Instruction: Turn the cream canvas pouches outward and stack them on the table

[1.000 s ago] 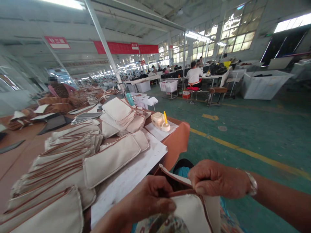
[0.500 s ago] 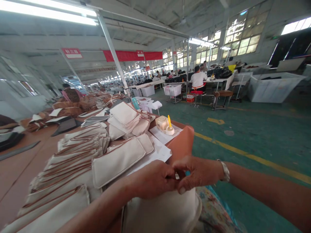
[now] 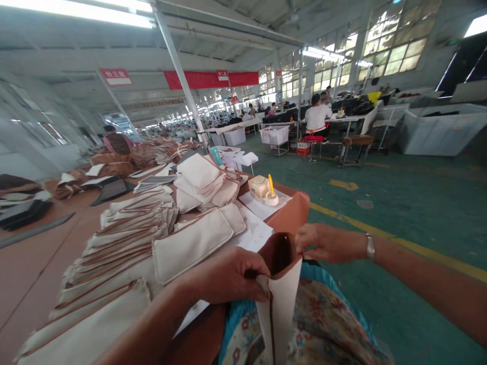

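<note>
- The canvas pouch [image 3: 279, 299] stands upright over the person's lap, just off the near corner of the work table [image 3: 34, 263]; its mouth gapes open and shows a brown lining.
- The left hand [image 3: 228, 276] is closed on the pouch's near rim, thumb inside the mouth and fingers curled round the outside.
- The right hand [image 3: 323, 243] pinches the far rim of the same pouch, fingers narrow; a wristwatch [image 3: 370, 247] sits on that wrist.
- On the table, left of the pouch, a row of finished pouches [image 3: 114, 248] lies overlapped, cream with brown piping; one long one [image 3: 192, 243] lies across the top, on a white sheet [image 3: 254, 233].
- Farther along the table a stack of folded pieces [image 3: 201, 180] rests, and beside it, near the table's right edge, a small pot with a yellow brush [image 3: 266, 190].
- Beyond those, at the table's far end, bundles of brown material [image 3: 152, 152] lie heaped, and a person [image 3: 116, 142] is there.
- Well past the table, across the green floor [image 3: 399, 203], a person in white [image 3: 317, 119] sits on a red stool at another bench, with white bins [image 3: 437, 132] to the right.
</note>
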A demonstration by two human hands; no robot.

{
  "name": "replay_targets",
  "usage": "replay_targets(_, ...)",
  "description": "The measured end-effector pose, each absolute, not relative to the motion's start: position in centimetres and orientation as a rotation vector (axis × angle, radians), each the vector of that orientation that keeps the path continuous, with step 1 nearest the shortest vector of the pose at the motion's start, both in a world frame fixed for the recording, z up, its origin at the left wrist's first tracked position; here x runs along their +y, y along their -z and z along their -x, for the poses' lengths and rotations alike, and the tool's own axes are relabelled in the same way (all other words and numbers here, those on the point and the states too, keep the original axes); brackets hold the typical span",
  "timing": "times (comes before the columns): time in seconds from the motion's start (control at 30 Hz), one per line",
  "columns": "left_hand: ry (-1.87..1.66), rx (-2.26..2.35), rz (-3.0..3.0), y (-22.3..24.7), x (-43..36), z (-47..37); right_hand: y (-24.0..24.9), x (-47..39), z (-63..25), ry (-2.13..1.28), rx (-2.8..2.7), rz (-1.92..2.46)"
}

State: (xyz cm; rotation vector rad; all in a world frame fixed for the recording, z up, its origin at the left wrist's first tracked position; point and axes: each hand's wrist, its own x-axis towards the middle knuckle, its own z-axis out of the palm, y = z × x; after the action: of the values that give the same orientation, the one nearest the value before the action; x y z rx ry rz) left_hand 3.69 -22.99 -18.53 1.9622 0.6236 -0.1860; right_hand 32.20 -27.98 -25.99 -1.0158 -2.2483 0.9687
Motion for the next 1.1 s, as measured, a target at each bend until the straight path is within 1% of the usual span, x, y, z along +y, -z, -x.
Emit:
replay_targets(0.07,0.139,0.598,-1.952,19.5,-24.0,-5.2,24.9,-28.9,-31.1,-1.034,-2.164,0.967)
replay_targets(0.17,0.111,0.555,-1.889,21.2,-24.9,-6.2,24.2,-30.5,-29.0,-1.222,-1.992,0.828)
replay_targets(0.23,0.079,0.576,-1.826,22.3,-25.0,-6.1,25.1,-31.2,-27.9,-1.311,-1.885,0.792)
replay_targets(0.33,0.009,0.642,-1.730,23.3,-25.0,-5.5,27.6,-31.9,-26.9,-1.367,-1.757,0.810)
replay_targets(0.43,-0.023,0.664,-1.642,23.4,-25.0,-4.9,29.8,-32.3,-26.0,-1.203,-1.754,0.875)
replay_targets(0.53,0.022,0.655,-1.629,23.2,-24.8,-4.6,30.8,-32.5,-25.4,-1.041,-1.795,0.916)
replay_targets(0.73,0.043,0.748,-1.592,23.8,-25.0,-4.5,29.8,-32.5,-25.5,-1.038,-1.885,0.869)
replay_targets(0.9,0.001,0.764,-1.578,24.2,-25.8,-4.9,29.4,-33.0,-25.5,-0.854,-2.059,0.978)
replay_targets(0.93,-0.015,0.764,-1.571,24.2,-25.9,-4.9,29.4,-33.2,-25.5,-0.859,-2.045,1.018)
replay_targets(1.03,-0.059,0.756,-1.490,24.1,-26.4,-4.9,29.3,-33.7,-25.1,-1.063,-1.830,1.087)
replay_targets(1.1,-0.082,0.758,-1.426,24.2,-26.7,-4.9,29.0,-33.9,-24.8,-1.228,-1.657,1.060)
